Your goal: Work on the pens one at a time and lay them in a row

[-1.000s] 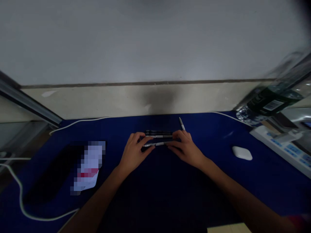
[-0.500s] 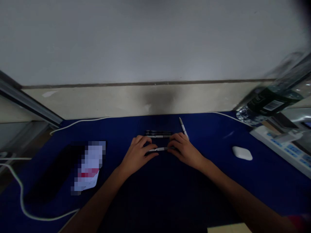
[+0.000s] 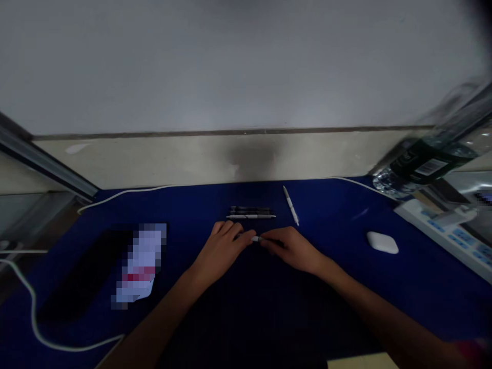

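My left hand (image 3: 224, 244) is closed on the left part of a pen (image 3: 256, 239) with a light barrel, low over the blue table. My right hand (image 3: 290, 247) pinches the same pen's right end. Only a short piece of the pen shows between the fingertips. Just beyond the hands, a grey-white pen (image 3: 251, 217) lies crosswise, with dark pens (image 3: 251, 210) side by side behind it. A white pen (image 3: 291, 206) lies slanted farther right, touched by neither hand.
Left on the blue table (image 3: 184, 205) lies a phone (image 3: 144, 261) with a blurred screen. To the right are a white case (image 3: 383, 242), a power strip (image 3: 448, 236) and a plastic bottle (image 3: 426, 161). White cables run along the back edge and at left.
Both hands have drawn back slightly from the row of pens. Their fingers have closed in on the near pen, covering more of it, and the grey-white pen behind is now uncovered.
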`<action>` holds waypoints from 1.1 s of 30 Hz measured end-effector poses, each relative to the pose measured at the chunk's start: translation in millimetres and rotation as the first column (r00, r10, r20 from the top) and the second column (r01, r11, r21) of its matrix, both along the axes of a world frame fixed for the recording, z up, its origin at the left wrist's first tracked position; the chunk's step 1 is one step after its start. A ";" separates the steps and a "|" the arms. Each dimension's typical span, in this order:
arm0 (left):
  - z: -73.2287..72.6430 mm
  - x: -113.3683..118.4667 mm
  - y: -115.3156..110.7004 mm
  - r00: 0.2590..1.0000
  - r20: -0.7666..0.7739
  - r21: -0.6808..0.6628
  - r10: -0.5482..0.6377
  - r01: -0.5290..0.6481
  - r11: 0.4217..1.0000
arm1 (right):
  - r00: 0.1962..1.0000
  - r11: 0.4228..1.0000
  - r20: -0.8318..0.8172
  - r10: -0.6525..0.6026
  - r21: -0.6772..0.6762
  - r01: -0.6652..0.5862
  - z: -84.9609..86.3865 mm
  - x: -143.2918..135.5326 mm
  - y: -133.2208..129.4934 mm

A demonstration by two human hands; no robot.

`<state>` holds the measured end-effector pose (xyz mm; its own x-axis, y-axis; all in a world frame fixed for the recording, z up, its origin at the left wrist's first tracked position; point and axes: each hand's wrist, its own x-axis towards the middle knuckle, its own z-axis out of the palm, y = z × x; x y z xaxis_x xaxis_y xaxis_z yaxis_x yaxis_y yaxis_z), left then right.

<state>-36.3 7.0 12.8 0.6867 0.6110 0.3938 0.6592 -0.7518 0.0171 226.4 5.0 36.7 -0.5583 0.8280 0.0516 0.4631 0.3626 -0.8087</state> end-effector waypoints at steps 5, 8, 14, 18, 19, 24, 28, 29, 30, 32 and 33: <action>3.7 2.7 -7.0 0.998 -0.047 -0.053 0.033 -0.036 0.998 | 0.999 0.998 -0.048 0.014 0.066 -0.011 -5.1 -1.9 -4.9; 5.7 5.7 -8.8 0.999 -0.008 -0.118 0.050 -0.051 0.992 | 1.000 0.977 0.025 0.014 0.212 -0.019 -9.4 -1.7 -7.3; 15.0 12.0 -12.2 0.993 0.055 -0.284 0.108 -0.088 0.955 | 0.967 0.858 0.253 -0.022 0.501 -0.111 -13.0 -2.7 -9.7; 25.1 11.4 -14.0 0.987 0.073 -0.449 0.144 -0.097 0.888 | 0.943 0.820 0.332 -0.029 0.547 -0.168 -11.0 -4.2 -13.6; 27.7 10.2 -14.1 0.985 0.095 -0.500 0.147 -0.080 0.862 | 0.936 0.813 0.351 -0.024 0.552 -0.186 -10.0 -4.6 -15.3; 42.3 0.0 -11.7 0.969 0.195 -0.749 0.151 0.048 0.660 | 0.918 0.698 0.395 0.032 0.649 -0.303 -4.9 -5.6 -23.8; 43.6 -1.3 -8.8 0.971 0.206 -0.784 0.122 0.089 0.615 | 0.931 0.649 0.361 0.054 0.696 -0.308 -6.7 -5.5 -22.6; 40.7 0.4 -8.4 0.974 0.203 -0.725 0.102 0.080 0.684 | 0.939 0.684 0.341 0.038 0.676 -0.273 -8.0 -5.7 -20.7; 36.9 2.6 -8.2 0.980 0.171 -0.615 0.105 0.023 0.788 | 0.950 0.735 0.312 0.019 0.639 -0.225 -9.1 -6.0 -18.6; 28.2 6.9 -8.3 0.996 0.063 -0.349 0.063 -0.037 0.937 | 0.976 0.855 0.218 -0.001 0.507 -0.112 -9.8 -7.0 -14.1; 24.4 8.6 -8.7 0.999 0.013 -0.224 0.040 -0.036 0.974 | 0.989 0.913 0.150 -0.006 0.403 -0.056 -9.0 -7.4 -12.3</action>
<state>-27.7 -1.8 37.2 0.6555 0.7108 0.2552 0.6856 -0.7017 0.1937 219.0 -7.3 27.7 -0.6053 0.7388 0.2964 0.5507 0.6575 -0.5142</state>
